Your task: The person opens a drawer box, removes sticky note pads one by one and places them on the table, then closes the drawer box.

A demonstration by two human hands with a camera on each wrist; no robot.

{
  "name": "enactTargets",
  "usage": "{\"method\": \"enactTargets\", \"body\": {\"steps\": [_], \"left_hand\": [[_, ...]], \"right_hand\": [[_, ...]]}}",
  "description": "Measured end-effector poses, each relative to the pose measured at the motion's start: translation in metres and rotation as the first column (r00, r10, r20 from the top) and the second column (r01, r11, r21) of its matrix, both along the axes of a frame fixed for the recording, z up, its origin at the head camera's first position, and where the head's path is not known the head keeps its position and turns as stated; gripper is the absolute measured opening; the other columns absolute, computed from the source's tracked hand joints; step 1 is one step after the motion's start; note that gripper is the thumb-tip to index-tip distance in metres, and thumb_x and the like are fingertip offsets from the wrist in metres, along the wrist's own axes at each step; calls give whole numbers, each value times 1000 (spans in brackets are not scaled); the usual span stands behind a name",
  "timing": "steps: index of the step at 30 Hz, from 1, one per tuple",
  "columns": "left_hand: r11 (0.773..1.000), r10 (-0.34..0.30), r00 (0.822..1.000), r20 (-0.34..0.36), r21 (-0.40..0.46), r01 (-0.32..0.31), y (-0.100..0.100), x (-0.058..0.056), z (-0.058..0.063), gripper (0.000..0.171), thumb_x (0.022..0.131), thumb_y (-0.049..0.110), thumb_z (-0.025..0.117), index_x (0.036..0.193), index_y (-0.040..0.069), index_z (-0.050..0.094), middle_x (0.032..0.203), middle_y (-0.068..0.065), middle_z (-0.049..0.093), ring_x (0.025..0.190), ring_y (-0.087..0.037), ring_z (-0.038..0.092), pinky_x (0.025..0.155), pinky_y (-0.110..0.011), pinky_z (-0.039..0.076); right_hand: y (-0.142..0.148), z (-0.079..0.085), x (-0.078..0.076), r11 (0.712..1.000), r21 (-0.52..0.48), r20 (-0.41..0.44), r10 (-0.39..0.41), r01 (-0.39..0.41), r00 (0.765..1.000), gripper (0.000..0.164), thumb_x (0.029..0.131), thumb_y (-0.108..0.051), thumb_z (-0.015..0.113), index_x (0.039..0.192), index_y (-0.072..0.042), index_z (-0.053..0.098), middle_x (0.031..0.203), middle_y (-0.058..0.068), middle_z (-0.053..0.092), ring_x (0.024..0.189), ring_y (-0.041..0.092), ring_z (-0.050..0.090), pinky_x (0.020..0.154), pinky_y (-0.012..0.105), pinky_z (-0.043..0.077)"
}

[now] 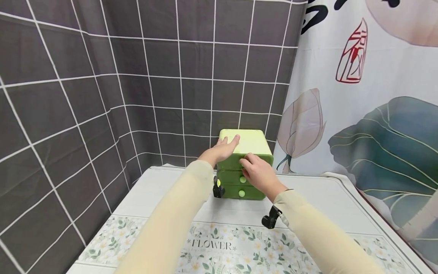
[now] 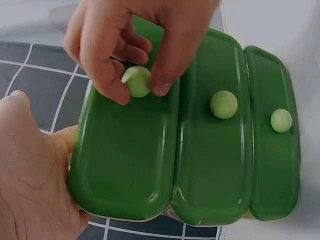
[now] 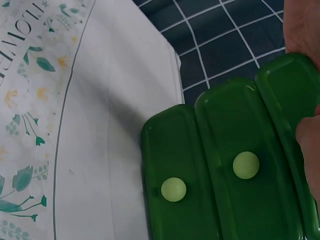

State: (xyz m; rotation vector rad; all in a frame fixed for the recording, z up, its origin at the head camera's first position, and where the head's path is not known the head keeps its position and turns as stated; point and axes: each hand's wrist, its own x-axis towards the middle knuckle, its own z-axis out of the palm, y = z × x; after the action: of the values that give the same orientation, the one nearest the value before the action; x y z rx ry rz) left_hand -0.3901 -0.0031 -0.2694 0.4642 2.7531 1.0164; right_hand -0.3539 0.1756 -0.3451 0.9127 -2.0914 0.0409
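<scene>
At left, your left hand (image 1: 220, 151) lies with its fingers extended at the left of the pale top (image 1: 254, 141). Should it press too lightly, or bear on that side alone, the drawer unit (image 1: 253, 193) could slide or swivel over the tablecloth (image 1: 308, 190) under a pull. To its right, your right hand (image 1: 259, 173) pinches the top knob (image 2: 136, 81) between thumb and bent forefinger. The knob is small and rounded, so a sharp or slanting tug could let the fingertips slip off; a pull skewed to one side might also jam the top drawer front (image 2: 122, 155). Whether that front stands flush or slightly out, you cannot tell from these views.

In the left wrist view, reading from the left: your left palm is beside the upper edge of the top drawer front, its fingers passing behind, partly hidden. The top knob sits in the gap between your right thumb and forefinger, near their tips. Next comes the middle knob (image 2: 224, 104), apart from your fingers, and farthest right the bottom knob (image 2: 281, 120), well apart and untouched.
</scene>
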Motion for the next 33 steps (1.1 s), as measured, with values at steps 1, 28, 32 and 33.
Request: {"method": "enactTargets", "body": {"steps": [1,28,32,33], "left_hand": [[1000,-21,1000,-15,-5,21,0,-1,1,87,77,78,-1,144,31,28,154,1,-1,138,-19,-11,107,-54,-2],[973,-207,978,-14,-103,205,3,-10,7,79,86,66,-9,144,28,29,153,-4,-4,137,-23,-13,109,-47,-6],[973,-210,977,-23,-99,207,3,-11,5,77,87,64,-7,144,28,29,153,-5,-3,137,-24,-13,109,-48,-6],[973,-212,977,-27,-97,208,3,-11,5,76,88,63,-7,144,27,29,153,-5,-3,137,-25,-12,109,-48,-6]], "right_hand": [[-1,0,0,1000,-4,-1,5,-5,1000,23,76,-6,70,96,-8,60,89,5,49,71,19,51,60,30,48],[-6,-3,-1,1000,-27,-27,-14,14,1000,16,75,-2,67,83,-5,55,81,6,45,67,20,49,56,30,48],[-6,-4,2,999,-34,-16,-14,13,1000,17,74,-1,67,83,-6,54,81,5,43,67,20,48,55,30,47],[-6,-5,3,999,-34,-14,-14,14,1000,17,74,-1,67,83,-6,54,81,5,43,67,20,47,55,30,47]]}}
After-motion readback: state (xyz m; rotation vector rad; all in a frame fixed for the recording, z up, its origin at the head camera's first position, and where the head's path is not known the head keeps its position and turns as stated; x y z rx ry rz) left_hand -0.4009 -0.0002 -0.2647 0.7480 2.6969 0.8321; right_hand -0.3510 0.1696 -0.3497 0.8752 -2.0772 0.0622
